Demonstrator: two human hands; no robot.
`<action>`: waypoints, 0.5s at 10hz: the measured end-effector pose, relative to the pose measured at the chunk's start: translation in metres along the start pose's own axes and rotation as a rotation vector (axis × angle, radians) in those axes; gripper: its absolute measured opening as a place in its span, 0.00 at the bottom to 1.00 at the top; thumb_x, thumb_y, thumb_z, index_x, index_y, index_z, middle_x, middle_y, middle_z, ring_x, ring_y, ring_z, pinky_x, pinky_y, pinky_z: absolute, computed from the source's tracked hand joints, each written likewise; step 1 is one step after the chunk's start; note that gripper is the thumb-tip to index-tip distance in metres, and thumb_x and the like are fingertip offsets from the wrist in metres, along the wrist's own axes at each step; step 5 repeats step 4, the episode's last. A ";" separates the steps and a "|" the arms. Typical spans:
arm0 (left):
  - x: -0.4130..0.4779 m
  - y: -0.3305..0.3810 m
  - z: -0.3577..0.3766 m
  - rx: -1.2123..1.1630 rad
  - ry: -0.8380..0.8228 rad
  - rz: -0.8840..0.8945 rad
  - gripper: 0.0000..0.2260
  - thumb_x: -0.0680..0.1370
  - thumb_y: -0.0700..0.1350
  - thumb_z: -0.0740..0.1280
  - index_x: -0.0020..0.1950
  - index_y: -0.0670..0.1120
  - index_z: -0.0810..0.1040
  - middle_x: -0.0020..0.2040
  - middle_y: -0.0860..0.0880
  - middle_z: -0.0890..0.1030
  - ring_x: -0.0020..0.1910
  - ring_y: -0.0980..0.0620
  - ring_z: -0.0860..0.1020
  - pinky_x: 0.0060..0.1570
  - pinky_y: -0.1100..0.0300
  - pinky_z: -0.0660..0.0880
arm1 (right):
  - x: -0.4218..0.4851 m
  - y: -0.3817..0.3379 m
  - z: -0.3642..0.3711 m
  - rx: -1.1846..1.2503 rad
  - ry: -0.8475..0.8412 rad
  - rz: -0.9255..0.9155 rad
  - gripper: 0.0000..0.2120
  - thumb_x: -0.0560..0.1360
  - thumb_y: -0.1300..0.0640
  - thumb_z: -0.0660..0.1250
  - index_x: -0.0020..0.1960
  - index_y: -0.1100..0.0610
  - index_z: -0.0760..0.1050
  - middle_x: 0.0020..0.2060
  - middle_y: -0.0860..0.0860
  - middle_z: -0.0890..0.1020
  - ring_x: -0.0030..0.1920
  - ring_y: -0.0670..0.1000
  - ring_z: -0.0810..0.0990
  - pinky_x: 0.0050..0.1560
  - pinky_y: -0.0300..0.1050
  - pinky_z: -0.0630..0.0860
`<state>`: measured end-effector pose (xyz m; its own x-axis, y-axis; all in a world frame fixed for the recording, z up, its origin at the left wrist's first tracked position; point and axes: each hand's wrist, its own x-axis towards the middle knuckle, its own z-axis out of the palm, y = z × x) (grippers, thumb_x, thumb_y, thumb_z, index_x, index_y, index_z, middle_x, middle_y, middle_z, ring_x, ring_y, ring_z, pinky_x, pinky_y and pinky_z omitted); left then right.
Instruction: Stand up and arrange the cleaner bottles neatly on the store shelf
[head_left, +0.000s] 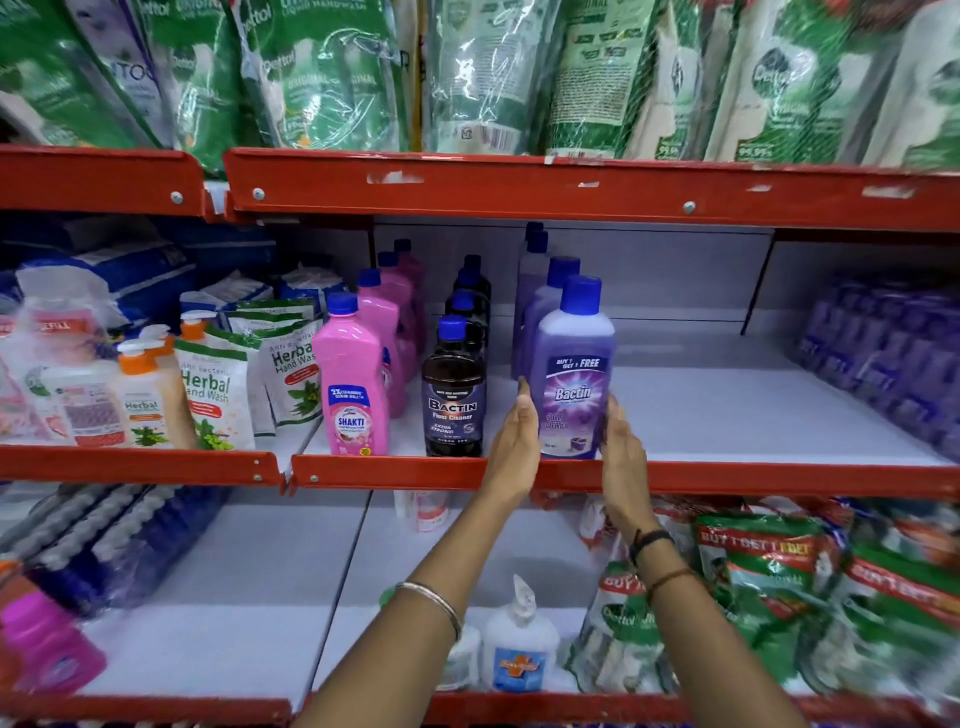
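Purple bottle (573, 384) upright between left hand (514, 441) and right hand (623, 452).

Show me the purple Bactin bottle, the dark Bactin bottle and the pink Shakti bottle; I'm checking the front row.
purple Bactin bottle (574, 395): head view, on its front label.
dark Bactin bottle (454, 410): head view, on its label.
pink Shakti bottle (350, 364): head view, on its body.

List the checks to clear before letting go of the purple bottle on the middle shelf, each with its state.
1. Purple Bactin bottle upright: ok.
2. Label facing front: ok.
3. Left hand and right hand flank it: ok.
4. Base fully seated behind the red shelf lip: cannot tell, hands hide the corners.
5. In line with the purple row behind: ok.
6. Front level with the dark Bactin bottle: ok, roughly.
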<state>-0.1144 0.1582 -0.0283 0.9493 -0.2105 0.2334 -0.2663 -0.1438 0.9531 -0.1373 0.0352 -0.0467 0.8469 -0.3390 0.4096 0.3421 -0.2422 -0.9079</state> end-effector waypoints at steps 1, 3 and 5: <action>-0.001 0.000 0.001 0.035 0.023 0.040 0.27 0.78 0.60 0.40 0.76 0.55 0.54 0.76 0.53 0.61 0.75 0.54 0.58 0.71 0.61 0.53 | 0.004 0.001 -0.009 0.050 -0.068 0.033 0.24 0.79 0.40 0.46 0.71 0.45 0.64 0.55 0.43 0.79 0.49 0.31 0.79 0.46 0.25 0.74; -0.004 0.003 0.005 0.041 0.032 0.056 0.29 0.76 0.63 0.39 0.76 0.57 0.53 0.76 0.52 0.62 0.74 0.53 0.60 0.69 0.61 0.55 | 0.004 -0.003 -0.014 0.082 -0.090 0.074 0.22 0.76 0.37 0.46 0.68 0.38 0.61 0.49 0.35 0.77 0.46 0.30 0.79 0.43 0.27 0.75; -0.003 0.005 0.002 0.015 0.016 0.006 0.28 0.76 0.65 0.39 0.75 0.60 0.54 0.76 0.52 0.62 0.74 0.51 0.61 0.71 0.59 0.54 | 0.004 -0.007 -0.018 0.121 -0.091 0.084 0.27 0.74 0.35 0.45 0.69 0.41 0.62 0.55 0.38 0.77 0.52 0.37 0.79 0.53 0.33 0.74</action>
